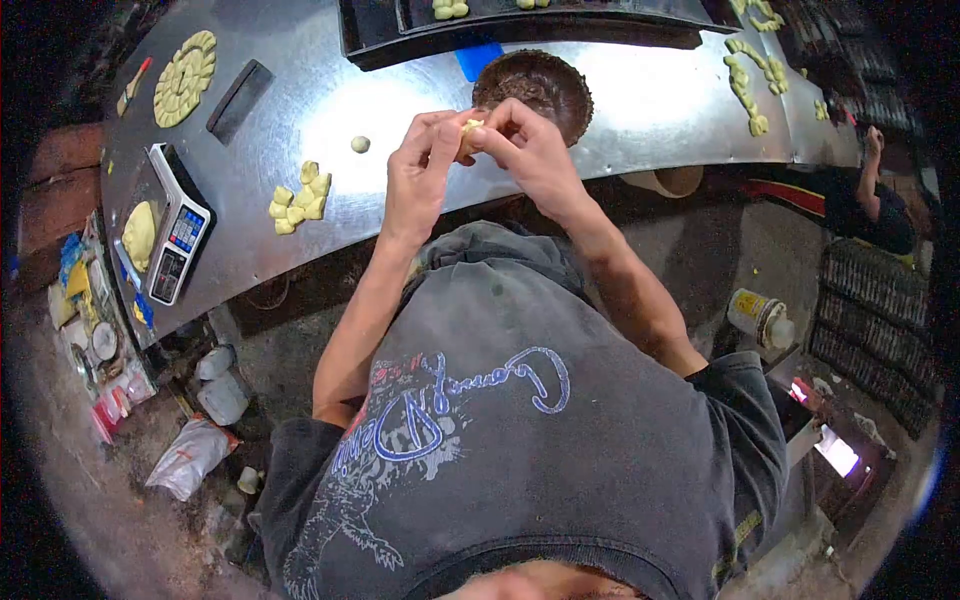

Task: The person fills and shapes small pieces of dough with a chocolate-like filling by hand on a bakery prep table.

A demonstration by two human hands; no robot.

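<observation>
My left hand and my right hand meet above the metal table's near edge. A small piece of pale yellow dough is pinched between their fingers, partly hidden by them. Just beyond my right hand sits a round bowl of dark brown filling, with a blue flat object showing behind it. To the left of my left hand lies a single dough ball. Farther left is a cluster of cut dough pieces.
A dark tray with shaped dough stands at the back. On the left are a scale, a dough lump, a dark bar, and a ring of dough pieces. Dough strips lie right. Another person is at far right.
</observation>
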